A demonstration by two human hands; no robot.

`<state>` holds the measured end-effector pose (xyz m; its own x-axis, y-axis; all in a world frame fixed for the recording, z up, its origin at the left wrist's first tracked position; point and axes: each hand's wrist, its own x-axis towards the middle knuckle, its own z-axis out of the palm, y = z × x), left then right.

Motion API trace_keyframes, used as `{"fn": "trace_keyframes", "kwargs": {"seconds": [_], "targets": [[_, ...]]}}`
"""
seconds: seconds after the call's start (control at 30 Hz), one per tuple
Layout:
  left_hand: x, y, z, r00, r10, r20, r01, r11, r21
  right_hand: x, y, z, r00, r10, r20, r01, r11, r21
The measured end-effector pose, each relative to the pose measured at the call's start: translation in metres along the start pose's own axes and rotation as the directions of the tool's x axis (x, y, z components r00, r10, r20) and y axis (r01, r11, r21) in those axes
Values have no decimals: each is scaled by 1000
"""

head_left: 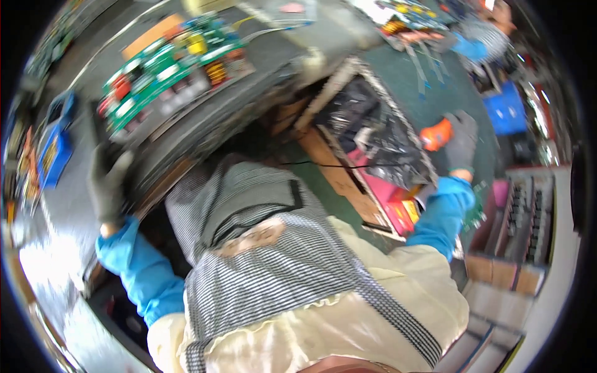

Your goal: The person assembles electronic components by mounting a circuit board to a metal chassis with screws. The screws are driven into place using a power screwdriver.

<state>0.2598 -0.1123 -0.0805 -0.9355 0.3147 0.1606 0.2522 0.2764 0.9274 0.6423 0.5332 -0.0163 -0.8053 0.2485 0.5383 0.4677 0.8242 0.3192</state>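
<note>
My left hand (107,184), in a grey glove, is at the left on the dark worktop's edge. Its thumb stands apart from the fingers and nothing shows in it. Just beyond it lies a green circuit board (148,82) with red, yellow and black parts. At the right, my gloved right hand (462,142) is closed about a rounded orange object (436,135), whose kind is blurred. That hand is over the green surface, beside an open drawer (407,127) with black plastic and pink and red packets inside.
A blue bin (505,109) stands beyond my right hand, and a blue tray (55,152) lies at the far left. Another person (482,40) handles wired parts at the upper right. Compartmented boxes (519,224) stand at the right. A thin black cable crosses the drawer.
</note>
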Motion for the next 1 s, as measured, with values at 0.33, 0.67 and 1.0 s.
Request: {"fn": "trace_keyframes", "kwargs": {"seconds": [0.33, 0.67, 1.0], "targets": [[-16, -6, 14, 992, 29, -122, -37, 997, -62, 109, -87, -4, 996, 78, 52, -93, 756, 648], [-13, -5, 28, 959, 79, -273, -19, 977, 214, 207, -349, 58, 950, -279, 142, -129, 64, 990], [-23, 17, 54, 945, -67, -319, 212, 870, 446, 249, -404, 87, 901, -334, 277, -268, 72, 961]]}}
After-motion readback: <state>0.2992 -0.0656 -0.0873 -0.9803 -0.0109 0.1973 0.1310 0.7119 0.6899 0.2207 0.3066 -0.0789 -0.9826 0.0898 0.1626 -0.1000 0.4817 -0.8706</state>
